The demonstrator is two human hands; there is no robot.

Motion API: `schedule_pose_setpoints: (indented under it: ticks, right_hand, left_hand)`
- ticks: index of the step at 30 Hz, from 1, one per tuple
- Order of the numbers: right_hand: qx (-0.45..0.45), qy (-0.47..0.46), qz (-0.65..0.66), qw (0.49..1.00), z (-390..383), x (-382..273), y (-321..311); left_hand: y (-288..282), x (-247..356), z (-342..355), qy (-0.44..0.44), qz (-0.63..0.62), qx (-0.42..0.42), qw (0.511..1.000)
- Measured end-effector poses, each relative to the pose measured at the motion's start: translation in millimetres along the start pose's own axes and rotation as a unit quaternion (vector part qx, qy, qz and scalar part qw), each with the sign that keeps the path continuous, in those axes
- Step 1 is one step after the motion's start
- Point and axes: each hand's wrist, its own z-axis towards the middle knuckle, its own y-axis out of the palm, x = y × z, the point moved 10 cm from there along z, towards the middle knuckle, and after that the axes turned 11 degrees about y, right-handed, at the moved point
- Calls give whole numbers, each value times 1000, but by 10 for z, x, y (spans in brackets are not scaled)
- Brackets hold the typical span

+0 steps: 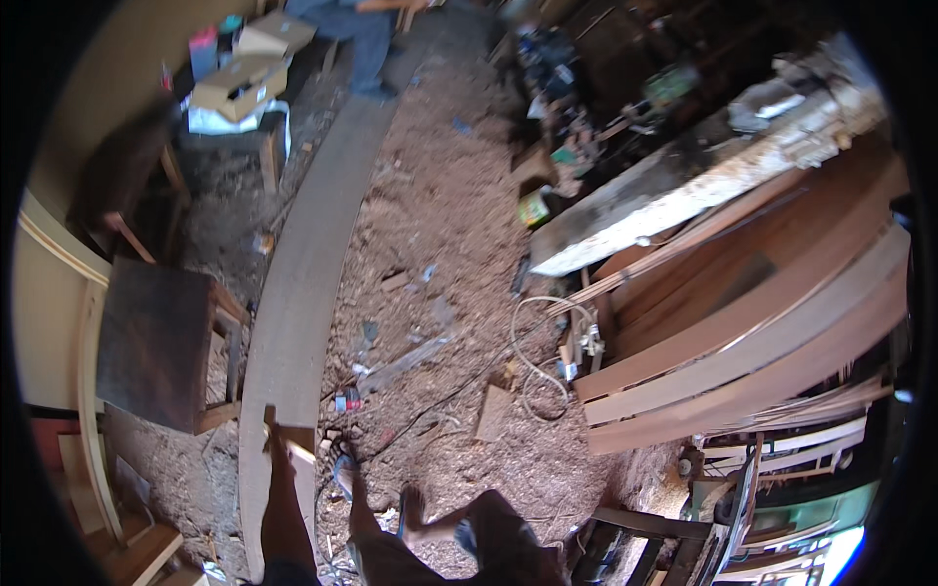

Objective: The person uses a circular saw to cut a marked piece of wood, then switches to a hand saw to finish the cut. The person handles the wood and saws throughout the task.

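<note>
My left forearm reaches up from the lower edge, and my left hand (277, 447) is closed at the edge of a short wooden board (303, 481). This piece hangs or stands over a long grey-brown plank (293, 303) on the floor; I cannot tell whether the two touch. Details of the fingers are dark and small. My right hand does not show. Below me are my legs, one foot in a sandal (344, 475), on ground covered with wood shavings (440, 244).
A dark wooden stool or small table (161, 342) stands left. Cardboard boxes (244, 86) sit on a bench, near another person (366, 49). At right are stacked boards (743, 342), a heavy beam (684, 195) and a looped hose (528, 366). A dark cable (430, 405) crosses the shavings.
</note>
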Motion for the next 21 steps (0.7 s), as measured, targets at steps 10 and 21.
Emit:
schedule_pose_setpoints:
  ticks: [10,21]
  right_hand:
    - [-33,236,-16,971,1028,-850,-406]
    - [-125,217,23,968,1417,-912,-1040]
  left_hand:
    - [199,-322,2648,88,116,-18,989]
    - [2093,392,-546,288,679,-216,640]
